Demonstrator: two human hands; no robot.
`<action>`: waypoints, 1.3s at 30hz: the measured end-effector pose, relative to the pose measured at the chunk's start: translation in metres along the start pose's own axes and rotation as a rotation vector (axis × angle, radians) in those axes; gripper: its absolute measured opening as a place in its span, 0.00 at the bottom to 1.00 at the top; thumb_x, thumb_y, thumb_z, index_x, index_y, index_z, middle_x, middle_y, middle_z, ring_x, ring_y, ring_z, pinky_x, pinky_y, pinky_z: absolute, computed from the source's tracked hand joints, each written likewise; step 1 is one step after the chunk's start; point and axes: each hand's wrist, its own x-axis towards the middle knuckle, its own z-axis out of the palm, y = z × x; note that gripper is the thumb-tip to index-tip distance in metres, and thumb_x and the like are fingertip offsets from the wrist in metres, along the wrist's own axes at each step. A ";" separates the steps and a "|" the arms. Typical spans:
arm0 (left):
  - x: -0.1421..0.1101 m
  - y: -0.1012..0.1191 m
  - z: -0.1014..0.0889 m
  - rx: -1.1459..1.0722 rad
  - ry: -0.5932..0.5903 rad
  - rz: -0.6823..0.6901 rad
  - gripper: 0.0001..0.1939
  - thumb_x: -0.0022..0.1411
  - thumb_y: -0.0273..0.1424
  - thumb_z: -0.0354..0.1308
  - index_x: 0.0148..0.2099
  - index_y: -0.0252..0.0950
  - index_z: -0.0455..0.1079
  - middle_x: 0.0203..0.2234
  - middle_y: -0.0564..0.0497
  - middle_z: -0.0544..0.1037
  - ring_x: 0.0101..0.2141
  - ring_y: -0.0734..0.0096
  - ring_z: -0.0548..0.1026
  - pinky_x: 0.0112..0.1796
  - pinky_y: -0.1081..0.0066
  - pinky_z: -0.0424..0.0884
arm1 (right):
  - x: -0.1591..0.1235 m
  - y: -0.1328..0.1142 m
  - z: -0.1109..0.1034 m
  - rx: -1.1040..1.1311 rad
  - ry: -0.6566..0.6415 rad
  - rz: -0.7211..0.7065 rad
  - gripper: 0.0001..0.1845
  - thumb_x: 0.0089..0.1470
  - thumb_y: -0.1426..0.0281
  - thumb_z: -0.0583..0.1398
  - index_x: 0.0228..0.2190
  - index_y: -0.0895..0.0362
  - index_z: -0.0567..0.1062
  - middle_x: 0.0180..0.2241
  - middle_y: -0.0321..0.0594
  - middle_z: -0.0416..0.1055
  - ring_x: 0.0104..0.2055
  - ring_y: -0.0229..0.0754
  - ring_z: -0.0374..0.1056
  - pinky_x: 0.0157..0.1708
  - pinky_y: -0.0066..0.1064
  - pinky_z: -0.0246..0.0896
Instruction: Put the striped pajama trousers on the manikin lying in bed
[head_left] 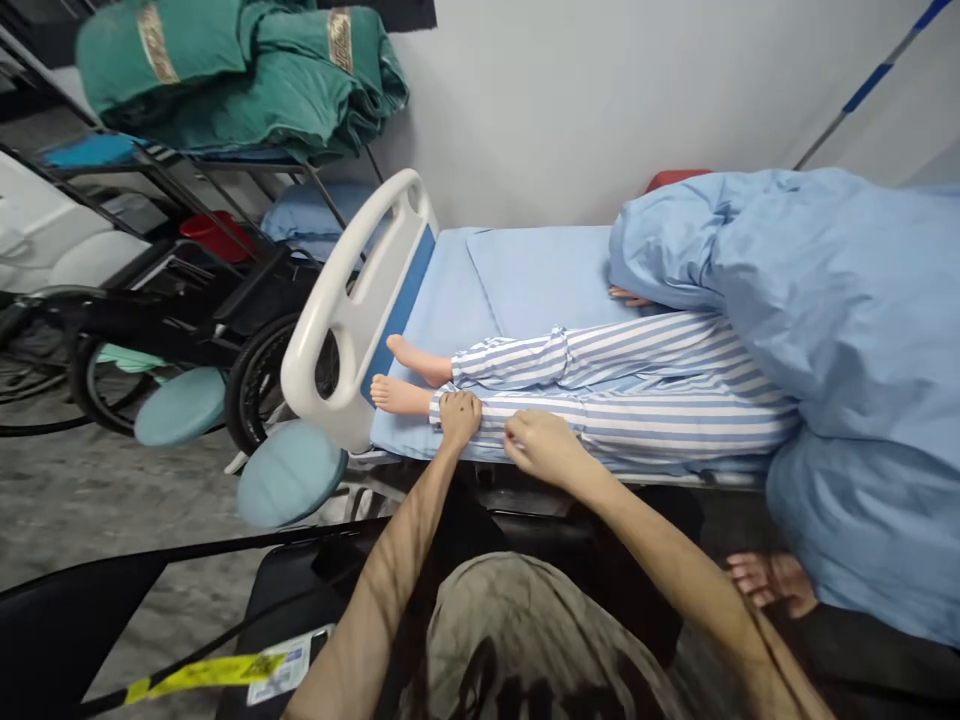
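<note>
A figure in blue-and-white striped trousers (645, 385) lies on a hospital bed (517, 270), its bare feet (409, 378) toward the white footboard (352, 300). A light blue blanket (810, 290) covers its upper body. My left hand (459, 416) is closed on the hem of the near trouser leg by the ankle. My right hand (541, 446) pinches the striped cloth of the same leg a little further up. Both hands sit at the bed's near edge.
A wheelchair (187, 330) and two round teal stools (289, 472) stand left of the footboard. Green folded bedding (247, 70) lies on a rack at the back left. A bare foot (769, 580) shows at the lower right, and a black surface with a yellow strap (202, 675) lies below.
</note>
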 end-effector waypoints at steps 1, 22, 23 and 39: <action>0.000 0.000 -0.001 -0.001 -0.006 0.004 0.15 0.64 0.29 0.41 0.33 0.34 0.69 0.31 0.40 0.75 0.37 0.60 0.67 0.45 0.60 0.51 | 0.008 0.006 0.005 -0.001 0.009 0.022 0.15 0.60 0.65 0.53 0.45 0.61 0.70 0.43 0.46 0.69 0.46 0.43 0.65 0.46 0.38 0.62; 0.101 0.000 -0.017 0.028 -0.276 0.210 0.35 0.54 0.28 0.55 0.63 0.32 0.50 0.58 0.37 0.60 0.56 0.56 0.58 0.55 0.63 0.52 | 0.071 0.038 0.079 -0.074 -0.037 0.171 0.38 0.41 0.47 0.61 0.48 0.57 0.67 0.43 0.49 0.70 0.46 0.53 0.63 0.46 0.40 0.52; 0.106 -0.004 -0.014 0.070 -0.313 0.190 0.36 0.53 0.27 0.55 0.63 0.30 0.49 0.57 0.35 0.62 0.55 0.54 0.60 0.54 0.61 0.53 | 0.071 0.038 0.079 -0.077 -0.032 0.172 0.38 0.40 0.47 0.61 0.48 0.57 0.67 0.43 0.49 0.70 0.46 0.53 0.64 0.46 0.40 0.52; 0.105 -0.035 -0.023 0.155 -0.310 0.132 0.28 0.52 0.25 0.54 0.57 0.28 0.57 0.49 0.34 0.69 0.50 0.52 0.64 0.53 0.58 0.53 | 0.072 0.036 0.079 -0.067 0.000 0.174 0.37 0.39 0.46 0.61 0.46 0.57 0.68 0.42 0.49 0.70 0.44 0.53 0.64 0.46 0.40 0.53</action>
